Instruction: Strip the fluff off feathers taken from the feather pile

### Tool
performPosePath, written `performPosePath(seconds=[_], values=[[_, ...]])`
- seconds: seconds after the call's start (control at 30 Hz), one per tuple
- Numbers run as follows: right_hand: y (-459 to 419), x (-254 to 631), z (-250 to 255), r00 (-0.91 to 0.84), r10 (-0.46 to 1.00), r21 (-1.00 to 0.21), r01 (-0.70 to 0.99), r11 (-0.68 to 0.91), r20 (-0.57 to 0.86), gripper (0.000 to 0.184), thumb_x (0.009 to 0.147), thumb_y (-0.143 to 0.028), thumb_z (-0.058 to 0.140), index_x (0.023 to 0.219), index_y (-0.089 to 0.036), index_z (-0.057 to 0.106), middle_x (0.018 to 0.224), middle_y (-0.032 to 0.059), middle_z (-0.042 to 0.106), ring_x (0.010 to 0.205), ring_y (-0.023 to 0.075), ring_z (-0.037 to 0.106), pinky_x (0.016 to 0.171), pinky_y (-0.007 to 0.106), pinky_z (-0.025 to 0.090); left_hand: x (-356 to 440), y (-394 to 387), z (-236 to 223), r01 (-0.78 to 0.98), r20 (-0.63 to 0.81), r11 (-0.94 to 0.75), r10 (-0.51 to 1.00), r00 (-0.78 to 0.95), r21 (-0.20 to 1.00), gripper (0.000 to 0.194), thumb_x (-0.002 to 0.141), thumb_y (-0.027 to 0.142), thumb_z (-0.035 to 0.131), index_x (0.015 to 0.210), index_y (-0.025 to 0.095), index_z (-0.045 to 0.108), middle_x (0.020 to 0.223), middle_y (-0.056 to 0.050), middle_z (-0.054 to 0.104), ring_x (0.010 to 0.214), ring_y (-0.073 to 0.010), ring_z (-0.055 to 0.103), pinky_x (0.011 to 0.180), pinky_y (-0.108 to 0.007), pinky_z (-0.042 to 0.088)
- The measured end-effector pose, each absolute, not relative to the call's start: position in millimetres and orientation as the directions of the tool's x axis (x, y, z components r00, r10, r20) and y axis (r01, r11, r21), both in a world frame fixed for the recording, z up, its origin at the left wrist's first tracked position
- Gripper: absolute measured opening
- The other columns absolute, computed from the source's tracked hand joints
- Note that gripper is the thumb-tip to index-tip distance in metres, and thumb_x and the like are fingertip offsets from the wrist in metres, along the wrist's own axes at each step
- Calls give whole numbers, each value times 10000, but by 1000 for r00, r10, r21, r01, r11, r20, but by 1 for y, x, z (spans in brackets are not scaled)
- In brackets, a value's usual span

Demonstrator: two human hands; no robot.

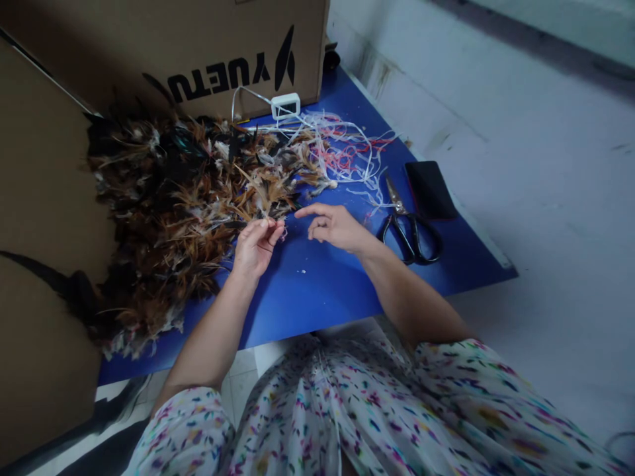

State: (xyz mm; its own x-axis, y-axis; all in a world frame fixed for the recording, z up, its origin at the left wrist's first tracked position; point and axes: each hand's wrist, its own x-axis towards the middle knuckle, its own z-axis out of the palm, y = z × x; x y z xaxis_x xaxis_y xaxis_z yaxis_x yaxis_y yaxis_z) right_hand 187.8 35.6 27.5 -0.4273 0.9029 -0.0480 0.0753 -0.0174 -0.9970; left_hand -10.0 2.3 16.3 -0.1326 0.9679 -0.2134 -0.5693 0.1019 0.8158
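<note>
Cloth (317, 410) with a colourful print lies nearest, below the near edge of a blue table (307, 297). Beyond that edge, the left hand (255, 244) has thumb and fingertips together, pinched on the base of a brown tuft (265, 202); the tuft rises from the far side of the grip, against the pile behind. A pinkish thread (284, 233) dangles at the right of those fingertips. Just right of it, the right hand (335, 225) points its index finger left toward the pinch, its digits apart and the others loosely curled; I cannot tell whether it touches a strand.

Feathers (163, 198) heap up left of and beyond the left hand. Scissors (399, 207) lie right of the right hand, a phone (431, 190) just beside them. Farther off are tangled strings (342, 155), then a white gadget (286, 98) before a box (223, 39).
</note>
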Motion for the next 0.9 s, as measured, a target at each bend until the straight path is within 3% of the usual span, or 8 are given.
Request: performPosePath(seconds=[0.13, 0.23, 0.37, 0.47, 0.6, 0.77, 0.83, 0.9], values=[[29, 169, 24, -518, 853, -978, -137, -155, -63, 569, 624, -170, 728, 1183, -207, 624, 1249, 80, 687, 598, 87, 645, 506, 235, 492, -9, 2, 17, -569, -205, 114, 974, -97, 814, 157, 751, 208, 829, 676, 165, 698, 751, 0, 711, 781, -116, 743, 777, -213, 623], [26, 158, 19, -553, 827, -960, -161, -228, -104, 549, 620, -223, 786, 1141, -176, 620, 950, 36, 742, 591, 124, 664, 487, 241, 501, -9, 1, 17, -569, -185, 109, 980, -78, 815, 159, 740, 212, 841, 679, 161, 704, 759, -1, 714, 768, -112, 742, 758, -205, 624], [27, 158, 17, -525, 834, -968, -69, -242, -171, 273, 691, -271, 774, 921, -156, 684, 563, -50, 632, 489, 90, 581, 470, 203, 456, -9, 1, 17, -568, -188, 102, 978, -94, 817, 158, 716, 206, 852, 664, 168, 708, 753, 1, 716, 774, -115, 739, 749, -201, 623], [30, 163, 18, -485, 859, -979, -25, -201, -164, 128, 716, -258, 748, 772, -154, 698, 535, -50, 609, 479, 66, 549, 480, 187, 444, -10, 2, 18, -567, -185, 98, 978, -97, 818, 154, 713, 208, 854, 668, 164, 714, 750, -3, 712, 785, -118, 741, 756, -201, 622], [31, 163, 20, -446, 881, -976, -68, -207, -156, 63, 702, -206, 719, 721, -165, 675, 634, -17, 662, 570, 79, 585, 479, 175, 445, -9, 1, 18, -549, -169, 92, 981, -92, 831, 159, 716, 211, 856, 661, 161, 715, 746, -7, 707, 790, -120, 741, 767, -205, 621], [28, 162, 18, -571, 792, -917, -162, -366, -215, 330, 681, -212, 771, 990, -204, 656, 798, -3, 737, 630, 109, 651, 500, 195, 488, -9, 1, 17, -530, -169, 96, 981, -91, 843, 162, 726, 218, 855, 666, 162, 715, 744, -8, 710, 745, -108, 732, 741, -203, 622], [27, 162, 18, -598, 770, -916, -140, -375, -224, 373, 683, -248, 803, 1019, -196, 651, 732, -11, 727, 578, 100, 626, 493, 192, 470, -9, 1, 16, -537, -157, 88, 984, -84, 839, 169, 697, 224, 875, 666, 158, 722, 741, -9, 713, 751, -112, 735, 743, -205, 623], [27, 163, 17, -574, 786, -931, -108, -348, -227, 299, 688, -294, 813, 916, -171, 665, 594, -40, 658, 502, 79, 563, 476, 187, 432, -10, 1, 16, -541, -148, 82, 986, -79, 837, 183, 665, 234, 894, 671, 154, 729, 740, -11, 716, 765, -122, 740, 751, -211, 625]])
